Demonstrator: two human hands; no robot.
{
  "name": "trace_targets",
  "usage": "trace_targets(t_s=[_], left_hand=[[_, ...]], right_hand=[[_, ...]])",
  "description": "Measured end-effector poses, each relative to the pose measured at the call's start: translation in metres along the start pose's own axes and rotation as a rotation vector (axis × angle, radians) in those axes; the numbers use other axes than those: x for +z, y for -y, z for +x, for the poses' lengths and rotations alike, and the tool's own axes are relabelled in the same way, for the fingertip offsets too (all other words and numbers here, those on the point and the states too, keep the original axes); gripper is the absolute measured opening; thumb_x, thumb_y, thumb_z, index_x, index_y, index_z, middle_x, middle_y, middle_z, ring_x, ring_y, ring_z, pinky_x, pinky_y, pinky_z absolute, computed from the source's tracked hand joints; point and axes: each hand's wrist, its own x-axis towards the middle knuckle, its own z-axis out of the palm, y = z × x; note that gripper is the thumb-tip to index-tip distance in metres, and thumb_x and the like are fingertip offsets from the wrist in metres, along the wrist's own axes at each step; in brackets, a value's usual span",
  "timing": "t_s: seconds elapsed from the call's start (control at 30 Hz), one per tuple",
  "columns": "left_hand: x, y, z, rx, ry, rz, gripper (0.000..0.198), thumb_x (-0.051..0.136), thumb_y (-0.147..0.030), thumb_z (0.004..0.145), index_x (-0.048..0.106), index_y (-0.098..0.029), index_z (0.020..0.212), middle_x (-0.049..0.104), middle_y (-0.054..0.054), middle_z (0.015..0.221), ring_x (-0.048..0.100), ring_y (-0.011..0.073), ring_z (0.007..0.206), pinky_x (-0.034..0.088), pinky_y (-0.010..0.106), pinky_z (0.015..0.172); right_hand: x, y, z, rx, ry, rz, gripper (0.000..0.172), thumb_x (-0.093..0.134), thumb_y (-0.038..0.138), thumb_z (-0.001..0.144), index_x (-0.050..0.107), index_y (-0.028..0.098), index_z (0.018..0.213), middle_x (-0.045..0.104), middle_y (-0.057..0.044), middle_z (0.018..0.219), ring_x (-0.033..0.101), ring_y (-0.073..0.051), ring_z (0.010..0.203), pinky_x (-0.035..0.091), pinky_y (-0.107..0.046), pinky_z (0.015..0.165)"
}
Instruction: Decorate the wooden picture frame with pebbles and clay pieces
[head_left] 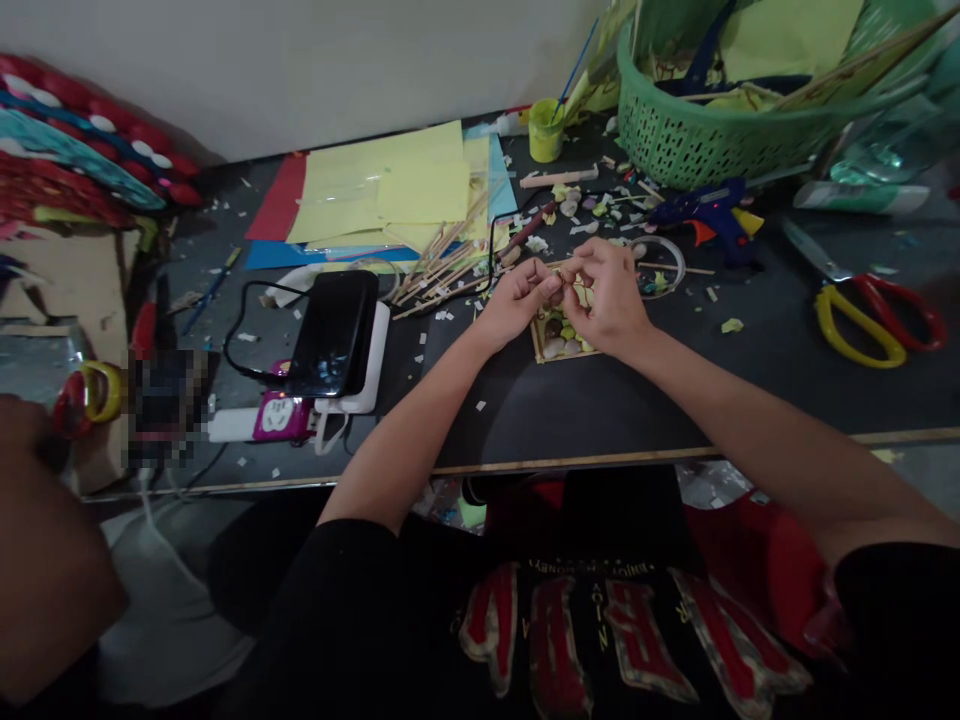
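Observation:
Both hands meet above a small stick-edged frame (538, 345) filled with pebbles (555, 347) in grey, white and yellow-green. My left hand (517, 300) is closed, its thumb and fingertips pinched together over the frame's far left side. Opposite it, my right hand (609, 297) is closed too, fingertips bent against those of the left. Whatever lies between the fingertips is too small to name. The fingers hide much of the frame's upper part. Thin wooden sticks (435, 270) lie in a loose pile left of my hands.
A blue glue gun (709, 215) and large scissors (862, 310) lie to the right. Behind stand a green basket (697, 140) and a yellow paint pot (545, 135). Coloured paper (375, 190), a phone (334, 330) and a purple power strip (283, 415) are left. Another person's arm (52, 550) reaches in.

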Motion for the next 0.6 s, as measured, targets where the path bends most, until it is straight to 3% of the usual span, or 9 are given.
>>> trace_targets(t_s=[0.3,0.47,0.6], left_hand=[[0.003,0.000,0.001,-0.048,-0.005,-0.089,0.054,0.063,-0.072,0.077,0.043,-0.022,0.077,0.053,-0.002,0.069,0.052,0.0116,0.064,0.046,0.030,0.065],[0.002,0.006,0.001,0.006,-0.040,-0.095,0.051,0.060,-0.070,0.081,0.044,-0.022,0.078,0.054,-0.002,0.070,0.054,0.0108,0.065,0.048,0.029,0.067],[0.001,0.012,0.001,0.006,-0.056,-0.100,0.050,0.059,-0.070,0.081,0.047,-0.021,0.081,0.056,-0.001,0.071,0.054,0.0109,0.066,0.048,0.028,0.067]], right_hand=[[-0.001,0.016,-0.002,-0.004,-0.131,-0.104,0.022,0.040,0.028,0.094,0.048,0.022,0.114,0.065,-0.010,0.101,0.062,-0.026,0.092,0.040,-0.056,0.099],[-0.006,0.012,0.001,0.077,-0.120,-0.048,0.025,0.041,0.036,0.095,0.050,0.022,0.114,0.065,-0.009,0.099,0.061,-0.027,0.093,0.037,-0.058,0.102],[-0.008,0.006,0.002,0.129,-0.099,0.027,0.029,0.047,0.047,0.093,0.055,0.023,0.106,0.064,-0.012,0.112,0.060,-0.030,0.107,0.036,-0.058,0.104]])
